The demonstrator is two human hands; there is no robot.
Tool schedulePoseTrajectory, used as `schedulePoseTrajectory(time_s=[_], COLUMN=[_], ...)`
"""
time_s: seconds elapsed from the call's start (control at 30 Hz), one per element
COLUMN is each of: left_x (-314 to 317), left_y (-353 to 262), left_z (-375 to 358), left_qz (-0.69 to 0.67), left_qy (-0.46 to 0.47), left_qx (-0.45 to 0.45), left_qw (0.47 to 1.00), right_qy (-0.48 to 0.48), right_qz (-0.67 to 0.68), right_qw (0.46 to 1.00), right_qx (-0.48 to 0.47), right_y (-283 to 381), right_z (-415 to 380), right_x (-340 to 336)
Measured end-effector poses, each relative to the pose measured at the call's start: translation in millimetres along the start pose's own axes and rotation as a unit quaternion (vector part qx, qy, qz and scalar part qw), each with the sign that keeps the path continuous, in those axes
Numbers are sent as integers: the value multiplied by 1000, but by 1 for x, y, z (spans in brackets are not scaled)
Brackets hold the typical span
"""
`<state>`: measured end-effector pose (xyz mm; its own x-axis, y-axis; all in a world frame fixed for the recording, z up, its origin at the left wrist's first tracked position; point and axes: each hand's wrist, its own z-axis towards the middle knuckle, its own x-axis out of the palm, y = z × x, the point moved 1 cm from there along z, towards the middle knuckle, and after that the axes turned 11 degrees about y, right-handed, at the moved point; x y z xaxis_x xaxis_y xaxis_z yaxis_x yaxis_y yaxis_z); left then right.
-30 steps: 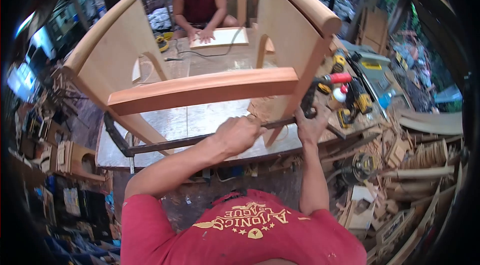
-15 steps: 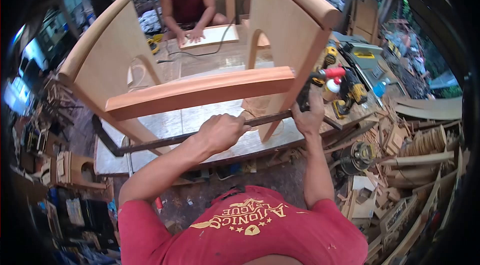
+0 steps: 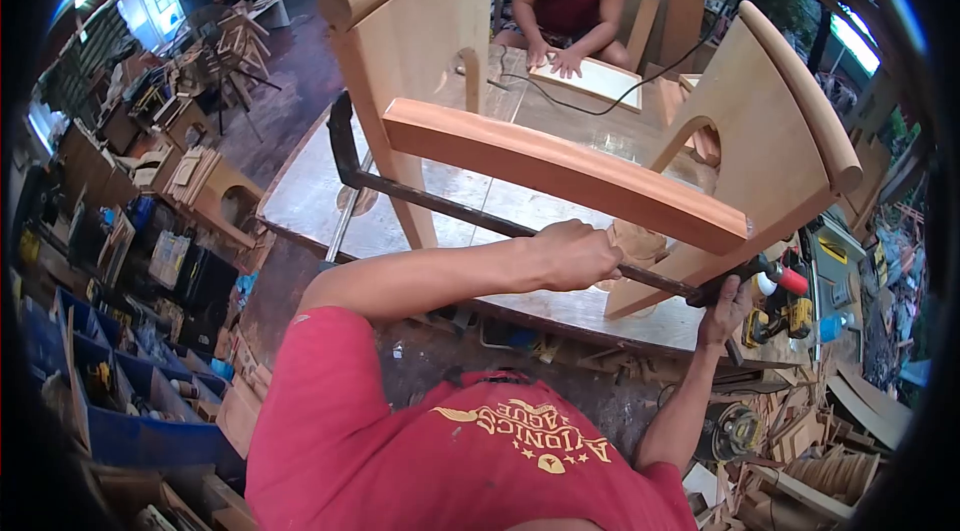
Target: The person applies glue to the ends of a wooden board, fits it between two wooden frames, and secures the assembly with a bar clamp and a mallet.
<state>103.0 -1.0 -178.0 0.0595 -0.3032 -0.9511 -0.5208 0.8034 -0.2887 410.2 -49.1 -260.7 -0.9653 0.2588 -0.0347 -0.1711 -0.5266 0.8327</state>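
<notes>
A dark metal bar clamp (image 3: 455,214) runs along the near side of a wooden frame. Its fixed jaw (image 3: 343,136) stands beside the outer face of the left curved-top panel (image 3: 415,31). My left hand (image 3: 578,255) is closed round the middle of the bar. At the clamp's right end, my right hand (image 3: 724,314) grips the sliding jaw, near its red handle (image 3: 788,279); part of that jaw is hidden. A reddish wooden rail (image 3: 560,171) spans between the left panel and the right panel (image 3: 770,121), just above the bar.
Across the worktable (image 3: 300,201), a person (image 3: 570,1) presses both hands on a pale board (image 3: 600,86). A black cord (image 3: 590,111) crosses the tabletop. Yellow-black power tools (image 3: 795,318) lie at right. Blue bins (image 3: 120,421) stand at lower left, and wood scraps (image 3: 810,471) pile at lower right.
The view has swung left, so the frame appears farther right. The clamp's fixed jaw has come up beside the left panel. Both hands stay on the clamp.
</notes>
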Motion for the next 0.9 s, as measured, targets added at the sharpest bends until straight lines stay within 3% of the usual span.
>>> schedulePoseTrajectory(time_s=[0.13,0.23,0.33,0.37,0.43,0.47,0.53,0.57,0.63,0.67,0.73,0.83,0.9], left_x=[0,-9,-12,-15,-28,-30,-37,-47,-56,-57,-53,-37,-29], left_y=[-1,-7,-12,-14,-13,-1,20,39,61,73,85,109,129], left_z=[-1,-10,-30,-47,-106,-147,-201,-213,-223,-224,-227,-225,-229], left_qz=[3,19,56,21,86,118,164,90,63,-53,-61,-167,-275], left_qy=[-8,-64,-305,-364,-492,-510,-666,-716,-727,-740,-723,-629,-637], left_qx=[-2,-1,92,155,187,127,-149,-215,-227,-138,-182,-187,-143], left_qw=[1000,998,946,918,846,843,713,658,645,657,663,736,706], right_qy=[-87,-84,-132,-125,-115,-120,-128,-114,-84,-87,-95,-88,-66], right_qz=[-79,-112,-128,-108,-67,-90,-140,-145,-148,-138,-121,-131,-111], right_qw=[992,990,981,985,990,988,980,982,985,986,988,987,992], right_qx=[-38,-19,-55,-50,-41,-46,-57,-46,-23,-19,-15,-23,-2], right_y=[19,25,15,15,17,19,25,25,25,27,32,30,34], right_z=[7,10,14,13,14,16,19,19,17,15,17,15,15], right_x=[24,25,31,32,33,34,34,30,24,27,32,29,29])
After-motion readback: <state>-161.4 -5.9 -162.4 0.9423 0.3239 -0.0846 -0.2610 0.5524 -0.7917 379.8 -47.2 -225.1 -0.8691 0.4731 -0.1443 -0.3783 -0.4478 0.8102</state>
